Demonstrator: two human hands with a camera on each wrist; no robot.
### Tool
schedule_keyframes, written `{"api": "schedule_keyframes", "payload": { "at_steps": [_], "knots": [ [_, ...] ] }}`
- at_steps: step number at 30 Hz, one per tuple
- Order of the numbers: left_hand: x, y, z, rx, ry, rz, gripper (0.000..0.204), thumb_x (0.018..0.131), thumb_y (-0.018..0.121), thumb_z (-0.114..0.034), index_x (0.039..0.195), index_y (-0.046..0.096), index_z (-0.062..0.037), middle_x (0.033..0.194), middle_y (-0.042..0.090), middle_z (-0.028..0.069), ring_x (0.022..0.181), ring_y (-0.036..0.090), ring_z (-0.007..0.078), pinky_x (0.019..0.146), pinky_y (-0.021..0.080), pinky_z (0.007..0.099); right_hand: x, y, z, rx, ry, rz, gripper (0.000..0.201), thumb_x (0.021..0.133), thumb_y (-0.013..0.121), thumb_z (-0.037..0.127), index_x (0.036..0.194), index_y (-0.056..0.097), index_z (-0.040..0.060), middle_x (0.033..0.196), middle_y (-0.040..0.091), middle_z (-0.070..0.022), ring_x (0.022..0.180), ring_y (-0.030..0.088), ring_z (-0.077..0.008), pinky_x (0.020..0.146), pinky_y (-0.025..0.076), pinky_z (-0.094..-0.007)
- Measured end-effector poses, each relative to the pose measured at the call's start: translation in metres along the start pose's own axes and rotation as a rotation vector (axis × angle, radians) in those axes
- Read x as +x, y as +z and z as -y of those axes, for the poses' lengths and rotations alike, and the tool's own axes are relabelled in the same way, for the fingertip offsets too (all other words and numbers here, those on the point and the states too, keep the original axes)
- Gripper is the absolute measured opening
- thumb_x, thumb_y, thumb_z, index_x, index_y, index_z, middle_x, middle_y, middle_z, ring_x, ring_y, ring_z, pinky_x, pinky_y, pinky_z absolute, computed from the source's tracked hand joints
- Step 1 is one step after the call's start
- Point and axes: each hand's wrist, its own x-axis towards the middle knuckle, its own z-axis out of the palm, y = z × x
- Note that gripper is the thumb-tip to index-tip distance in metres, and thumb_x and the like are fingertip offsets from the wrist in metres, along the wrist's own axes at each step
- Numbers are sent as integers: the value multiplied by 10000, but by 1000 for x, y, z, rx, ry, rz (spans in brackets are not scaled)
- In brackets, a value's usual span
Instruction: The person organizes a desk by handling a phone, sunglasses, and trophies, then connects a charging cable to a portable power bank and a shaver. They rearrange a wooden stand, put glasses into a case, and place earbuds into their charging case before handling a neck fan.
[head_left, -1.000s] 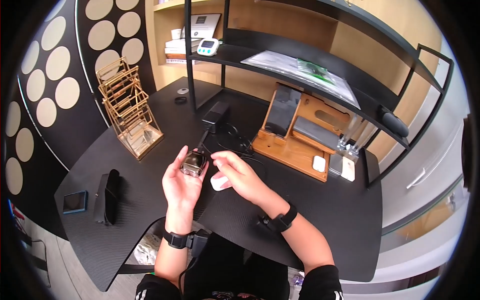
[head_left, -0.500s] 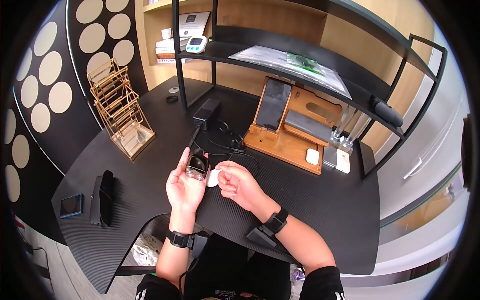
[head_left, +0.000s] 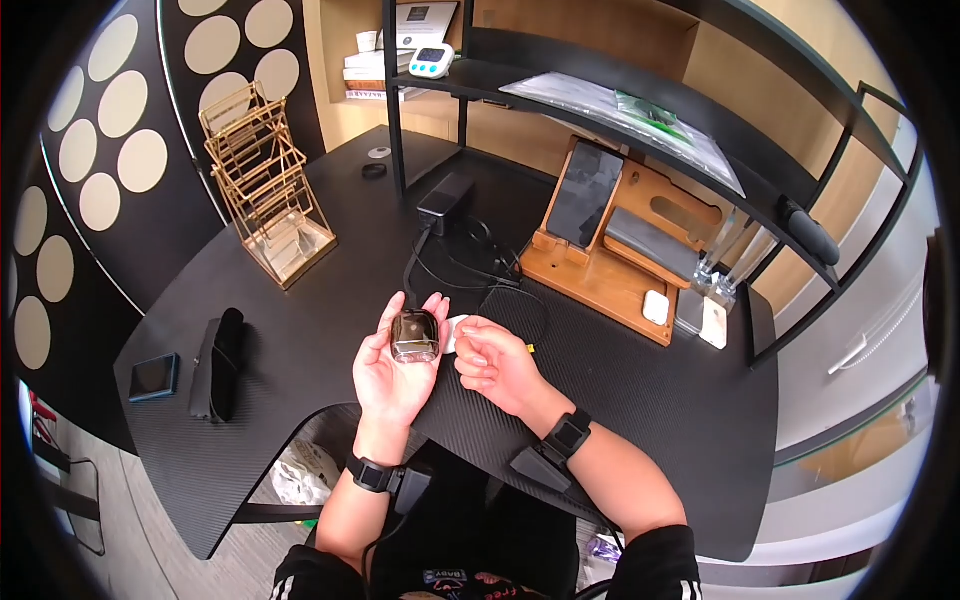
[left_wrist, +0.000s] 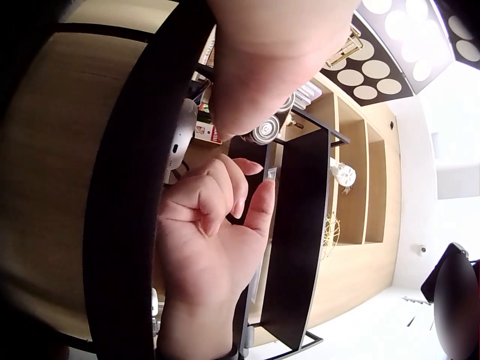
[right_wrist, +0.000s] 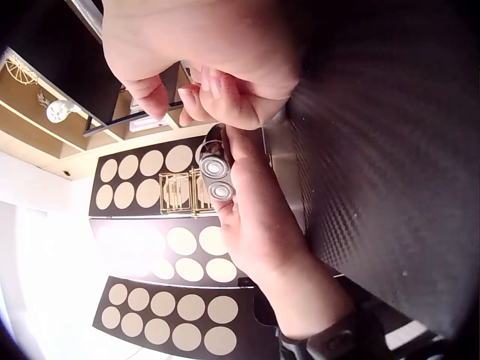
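Black bench [head_left: 300, 350]: left hand [head_left: 396, 385], holding glossy dark shaver [head_left: 415, 336]; right hand [head_left: 503, 372], curled narrow; black case [head_left: 215, 367], contents hidden.

left hand [left_wrist: 281, 67] above | right hand [left_wrist: 210, 236] below, fingers curled | two-headed shaver [left_wrist: 265, 132] beside left hand

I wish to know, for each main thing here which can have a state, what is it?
Left-hand grip: palm up, carrying.
Shaver: on that palm; on or off, cannot tell.
Right-hand grip: fingers curled, nothing visible in it.
Phone: leaning on the wooden stand, screen dark.
Small white case: on the stand, looks closed.
Blue-edged device: lying flat, screen dark.
White display unit: standing, reading illegible.
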Motion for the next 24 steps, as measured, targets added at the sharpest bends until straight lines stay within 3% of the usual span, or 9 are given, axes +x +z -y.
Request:
{"api": "schedule_keyframes", "payload": {
  "at_steps": [3,7,8,10,13,16,17,20,24],
  "knots": [
    [-3,-3,-1,-3,-4,8,429,860,413,-118,1275,491,-40,1358,406,305,1327,337,407,1117,285,482,0,5,0,-15,-14,-44,78,915,519,131,963,558,83,611,413,33,448,324,-29,400,265,-172],
    [-4,-2,-2,58,-11,34,431,852,433,-110,1273,490,-39,1343,423,303,1321,344,410,1118,286,473,0,16,1,-194,-179,-165,117,898,556,102,1012,543,83,678,465,40,503,356,-18,426,281,-163],
    [-5,0,-4,100,-21,35,434,856,444,-115,1283,478,-42,1328,443,286,1300,373,395,1107,300,463,0,20,1,-296,-237,-236,143,891,571,92,1030,538,82,714,492,40,526,365,-13,436,285,-159],
    [-6,3,-5,141,-38,35,439,859,454,-120,1292,467,-44,1312,462,269,1279,401,380,1095,314,453,-1,19,1,-399,-238,-225,212,890,590,101,1094,532,88,791,533,34,590,410,-13,451,321,-159],
    [-3,12,-3,228,-43,53,481,893,461,-153,1364,387,-87,1234,499,179,1138,502,290,1004,389,419,0,22,-2,-632,-199,-176,313,934,562,164,1239,503,128,916,538,23,702,473,-42,504,413,-155],
    [3,19,2,297,-54,104,479,904,443,-178,1372,401,-84,1196,553,173,1097,539,274,947,431,408,-1,27,2,-619,-170,-156,393,942,561,201,1318,472,131,899,539,0,689,501,-53,487,446,-179],
    [2,23,3,392,-84,132,492,920,451,-177,1398,357,-108,1191,538,151,1055,542,250,860,454,384,-1,26,4,-620,-175,-162,393,942,561,201,1318,472,131,899,539,0,689,501,-53,487,446,-179],
    [5,35,9,541,-100,101,550,923,461,-164,1441,281,-133,1225,492,127,1048,519,229,799,450,369,-2,24,10,-605,-193,-153,431,950,553,227,1352,441,119,916,530,-10,695,518,-62,505,485,-197],
    [11,44,17,685,-108,98,640,922,475,-136,1488,177,-130,1262,438,102,1064,486,205,823,433,342,-2,19,16,-458,-186,-143,466,960,537,279,1368,410,94,927,525,-14,698,532,-76,536,504,-219]
  ]
}}
